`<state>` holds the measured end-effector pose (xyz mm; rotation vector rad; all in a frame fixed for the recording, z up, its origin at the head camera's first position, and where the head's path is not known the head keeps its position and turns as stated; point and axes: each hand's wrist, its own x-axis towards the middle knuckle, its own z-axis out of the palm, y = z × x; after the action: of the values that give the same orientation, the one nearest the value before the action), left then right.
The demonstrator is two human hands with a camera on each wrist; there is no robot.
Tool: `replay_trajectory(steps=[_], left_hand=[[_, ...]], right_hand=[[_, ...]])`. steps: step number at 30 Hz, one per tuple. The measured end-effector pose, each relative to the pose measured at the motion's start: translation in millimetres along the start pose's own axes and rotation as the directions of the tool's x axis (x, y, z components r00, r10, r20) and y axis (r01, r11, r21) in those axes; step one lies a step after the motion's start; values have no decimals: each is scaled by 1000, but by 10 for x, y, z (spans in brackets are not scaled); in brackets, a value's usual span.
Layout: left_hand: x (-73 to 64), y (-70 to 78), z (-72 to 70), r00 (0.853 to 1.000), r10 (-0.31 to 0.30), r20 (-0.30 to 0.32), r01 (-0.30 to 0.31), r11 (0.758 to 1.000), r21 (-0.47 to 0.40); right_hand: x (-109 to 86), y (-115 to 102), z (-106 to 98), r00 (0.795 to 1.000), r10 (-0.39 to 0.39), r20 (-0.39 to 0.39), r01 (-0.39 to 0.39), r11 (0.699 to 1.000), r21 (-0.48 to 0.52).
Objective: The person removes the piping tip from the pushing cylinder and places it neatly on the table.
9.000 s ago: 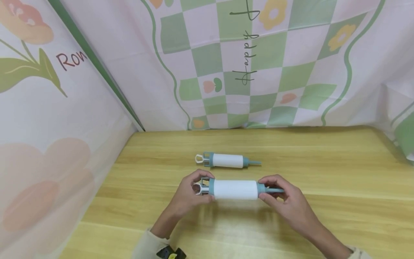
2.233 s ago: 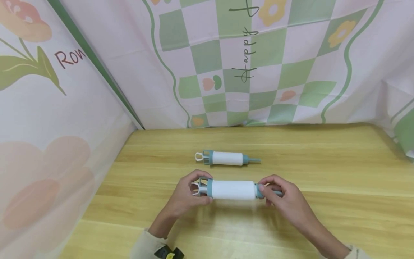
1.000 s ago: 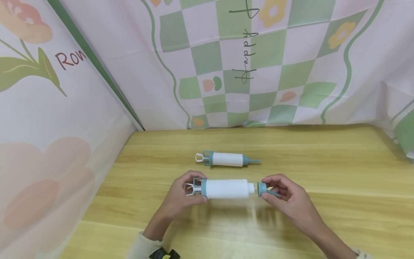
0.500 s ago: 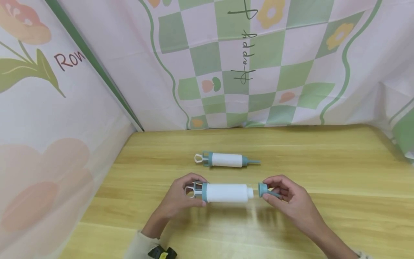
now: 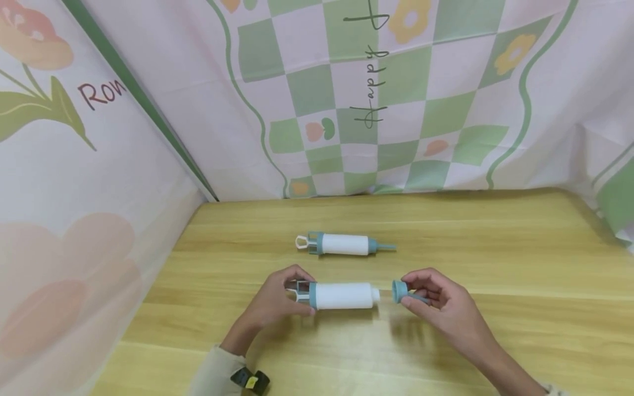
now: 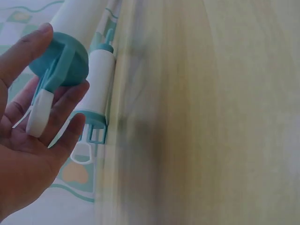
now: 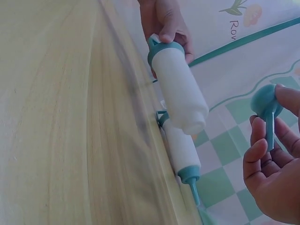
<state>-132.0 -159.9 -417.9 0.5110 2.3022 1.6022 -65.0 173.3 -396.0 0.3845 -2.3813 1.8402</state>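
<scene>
Teal cap [image 5: 400, 291] now off held bottle [image 5: 344, 296], "Happy" [image 5: 373, 88] on cloth [image 5: 406, 118] behind

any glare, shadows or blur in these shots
Head view: pale glare on the wooden tabletop, soft shadow below the teal nozzle cap; left wrist view: broad, soft-edged shadow on the tabletop, grain blurry; right wrist view: slightly hazy, soft shadow bands along the tabletop.
</scene>
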Motion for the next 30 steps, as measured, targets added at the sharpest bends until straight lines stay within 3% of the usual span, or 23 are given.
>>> replay_trajectory(steps=[16, 30], left_hand=[[49, -95, 88, 998, -59, 16, 56, 990, 131], [12, -56, 73, 998, -18, 64, -1, 956, 293]], right_hand=[[-2, 39, 0, 1000, 2, 17, -3, 999, 37], [8, 77, 22, 1000, -3, 21, 2, 999, 45]])
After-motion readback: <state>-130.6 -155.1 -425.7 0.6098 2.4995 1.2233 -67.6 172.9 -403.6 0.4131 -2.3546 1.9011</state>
